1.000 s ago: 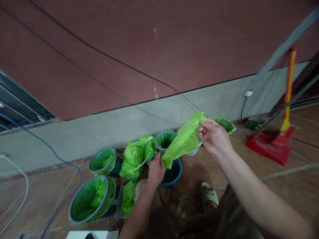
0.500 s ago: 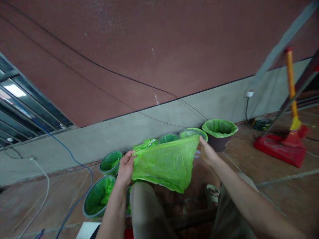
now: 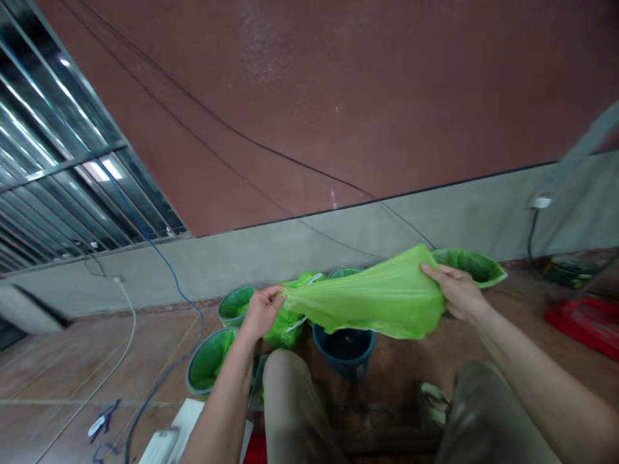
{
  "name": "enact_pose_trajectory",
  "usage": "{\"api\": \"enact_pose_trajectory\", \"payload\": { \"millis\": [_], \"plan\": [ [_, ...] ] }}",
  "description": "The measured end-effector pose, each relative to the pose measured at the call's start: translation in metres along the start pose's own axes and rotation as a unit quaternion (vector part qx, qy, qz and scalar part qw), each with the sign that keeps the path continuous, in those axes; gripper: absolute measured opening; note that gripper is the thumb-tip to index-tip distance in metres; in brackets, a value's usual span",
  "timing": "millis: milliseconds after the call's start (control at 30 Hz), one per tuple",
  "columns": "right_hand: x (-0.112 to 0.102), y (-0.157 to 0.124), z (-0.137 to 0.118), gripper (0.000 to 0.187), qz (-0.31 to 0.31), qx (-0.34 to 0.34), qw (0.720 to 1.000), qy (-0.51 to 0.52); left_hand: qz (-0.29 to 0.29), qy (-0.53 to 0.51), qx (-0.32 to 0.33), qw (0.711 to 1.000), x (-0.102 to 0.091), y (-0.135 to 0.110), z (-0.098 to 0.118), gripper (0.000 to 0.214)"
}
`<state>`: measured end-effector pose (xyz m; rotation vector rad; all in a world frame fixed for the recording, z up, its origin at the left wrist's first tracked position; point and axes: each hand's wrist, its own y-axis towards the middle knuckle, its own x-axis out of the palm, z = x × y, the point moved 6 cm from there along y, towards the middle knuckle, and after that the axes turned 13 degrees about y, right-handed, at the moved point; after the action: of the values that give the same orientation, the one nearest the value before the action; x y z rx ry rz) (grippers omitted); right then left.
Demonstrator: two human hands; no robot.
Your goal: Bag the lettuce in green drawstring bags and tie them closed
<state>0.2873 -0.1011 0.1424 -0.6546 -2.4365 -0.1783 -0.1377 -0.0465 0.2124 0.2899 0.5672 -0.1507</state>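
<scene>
A bright green plastic bag is stretched sideways between my two hands. My left hand pinches its gathered left end. On the other side my right hand grips the wider end, thumb in front and the other fingers hidden behind the plastic. Below the bag stands a dark blue bucket with no liner showing, partly covered by the hanging plastic. Just under my left hand is a bunch of green plastic bags on the floor.
Green-lined bins stand to the left, and another lined bin is behind my right hand. A red dustpan lies far right. A blue cable runs across the tiled floor, near a white box.
The view has swung left. My right hand has moved outward with its end of the bag, which is pulled longer and narrower. The blue bucket has come into sight beneath.
</scene>
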Motion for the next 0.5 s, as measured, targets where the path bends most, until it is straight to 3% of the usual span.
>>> {"api": "enact_pose_trajectory", "payload": {
  "millis": [133,233,333,433,500],
  "plan": [
    [-0.005,0.008,-0.042,0.015,0.028,-0.042,0.999,-0.015,0.028,-0.048,0.003,0.998,0.003,-0.003,0.014,0.021],
    [-0.009,0.012,-0.060,0.010,0.024,-0.072,0.997,-0.024,0.059,-0.097,-0.017,0.993,0.005,-0.008,0.017,0.024],
    [-0.008,0.008,-0.057,0.015,-0.019,-0.063,0.997,-0.037,0.081,-0.150,-0.036,0.985,0.008,-0.010,0.015,0.028],
    [0.002,-0.004,-0.037,0.039,-0.063,-0.010,0.997,-0.045,0.073,-0.180,-0.049,0.980,0.014,-0.007,0.009,0.030],
    [0.011,-0.011,-0.023,0.041,-0.088,0.018,0.995,-0.052,0.066,-0.192,-0.059,0.977,0.017,-0.003,0.002,0.034]
  ]
}}
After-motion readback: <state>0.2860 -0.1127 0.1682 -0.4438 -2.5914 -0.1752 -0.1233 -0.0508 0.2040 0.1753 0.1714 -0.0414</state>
